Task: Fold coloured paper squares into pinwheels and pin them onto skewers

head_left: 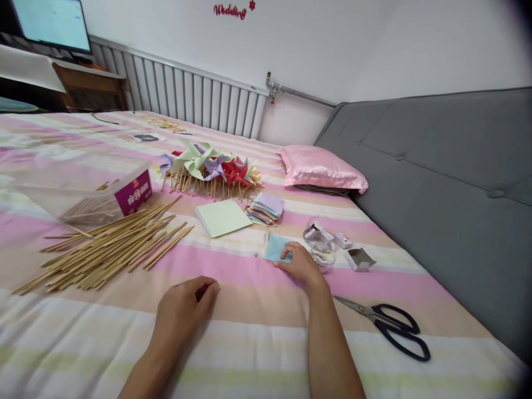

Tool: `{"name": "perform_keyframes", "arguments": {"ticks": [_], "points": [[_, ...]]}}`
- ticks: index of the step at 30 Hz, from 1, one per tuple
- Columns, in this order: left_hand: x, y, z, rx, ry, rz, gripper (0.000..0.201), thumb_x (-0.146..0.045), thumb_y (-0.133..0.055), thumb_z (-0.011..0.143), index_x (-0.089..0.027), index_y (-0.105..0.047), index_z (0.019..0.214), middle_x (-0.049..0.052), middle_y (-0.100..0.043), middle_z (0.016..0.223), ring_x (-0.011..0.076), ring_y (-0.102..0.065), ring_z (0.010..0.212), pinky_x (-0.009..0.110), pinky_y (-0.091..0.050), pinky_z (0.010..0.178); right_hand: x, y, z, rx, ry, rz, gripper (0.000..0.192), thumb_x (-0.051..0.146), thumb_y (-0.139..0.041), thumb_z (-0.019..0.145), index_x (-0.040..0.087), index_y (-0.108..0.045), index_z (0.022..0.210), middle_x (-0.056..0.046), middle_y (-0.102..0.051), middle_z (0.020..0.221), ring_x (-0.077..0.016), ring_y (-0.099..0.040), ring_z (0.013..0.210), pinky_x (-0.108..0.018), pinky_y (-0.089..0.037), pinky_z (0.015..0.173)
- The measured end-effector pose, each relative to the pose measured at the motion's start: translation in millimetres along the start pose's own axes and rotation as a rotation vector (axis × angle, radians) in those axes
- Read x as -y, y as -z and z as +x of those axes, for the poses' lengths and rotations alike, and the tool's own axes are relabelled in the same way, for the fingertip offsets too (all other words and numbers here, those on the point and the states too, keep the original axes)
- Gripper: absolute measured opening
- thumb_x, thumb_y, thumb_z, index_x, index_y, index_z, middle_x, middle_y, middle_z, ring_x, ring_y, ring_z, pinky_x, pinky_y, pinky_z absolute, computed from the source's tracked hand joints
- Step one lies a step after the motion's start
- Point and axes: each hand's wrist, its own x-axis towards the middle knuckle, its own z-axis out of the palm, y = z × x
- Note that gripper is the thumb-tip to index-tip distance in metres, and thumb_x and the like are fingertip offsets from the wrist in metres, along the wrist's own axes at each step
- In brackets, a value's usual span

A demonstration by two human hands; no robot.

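Note:
My right hand reaches to a small stack topped with light blue paper, thumb and curled forefinger closed at its near edge. How many sheets lie between them is hidden. Lower left, my left hand rests on the bedspread in a loose fist, and nothing shows in it. A tiny metal piece lies left of the blue paper. Behind it are a thicker stack of coloured paper squares and larger pale green sheets. To the right of my right hand sits a round clear plastic container.
Bamboo sticks lie piled at left beside a clear plastic box. Finished paper pinwheels stand behind. Small opened boxes and black-handled scissors lie at right. A pink pillow leans near the grey headboard.

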Motion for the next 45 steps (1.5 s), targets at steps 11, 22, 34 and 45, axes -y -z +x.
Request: {"name": "perform_keyframes", "arguments": {"ticks": [11, 22, 34, 45], "points": [[-1.4, 0.4, -0.6, -0.008, 0.004, 0.004, 0.032, -0.043, -0.046, 0.082, -0.023, -0.070, 0.086, 0.001, -0.074, 0.081, 0.0223, -0.065, 0.077, 0.030, -0.042, 0.066, 1.0, -1.2, -1.0, -0.006, -0.015, -0.029, 0.052, 0.038, -0.072, 0.065, 0.016, -0.060, 0.110, -0.012, -0.059, 0.117, -0.0280, -0.050, 0.113, -0.040, -0.036, 0.098], [0.9, -1.7, -0.4, -0.006, -0.001, -0.016, 0.031, -0.043, -0.047, 0.082, -0.023, -0.071, 0.086, 0.002, -0.074, 0.081, 0.0219, -0.065, 0.077, 0.030, -0.042, 0.066, -2.0, 4.3, -0.2, 0.028, -0.052, 0.062, 0.052, 0.040, -0.071, 0.066, 0.015, -0.064, 0.111, -0.012, -0.064, 0.117, -0.0275, -0.057, 0.110, -0.039, -0.040, 0.096], [0.2, -0.8, 0.4, -0.008, -0.008, 0.002, 0.031, -0.043, -0.047, 0.082, -0.023, -0.070, 0.086, 0.001, -0.074, 0.080, 0.0216, -0.065, 0.076, 0.029, -0.042, 0.066, -10.8, 5.7, 0.1, 0.045, -0.079, 0.137, 0.048, 0.038, -0.071, 0.066, 0.017, -0.067, 0.109, -0.011, -0.066, 0.116, -0.0283, -0.059, 0.107, -0.041, -0.042, 0.095], [0.2, -0.1, -1.6, -0.005, 0.002, -0.013, 0.031, -0.042, -0.046, 0.081, -0.024, -0.071, 0.085, 0.002, -0.074, 0.081, 0.0224, -0.066, 0.077, 0.029, -0.043, 0.066, -22.2, 3.1, 1.1, 0.065, -0.081, 0.213, 0.049, 0.038, -0.072, 0.065, 0.017, -0.067, 0.109, -0.011, -0.067, 0.113, -0.0286, -0.060, 0.105, -0.041, -0.043, 0.094]]}}
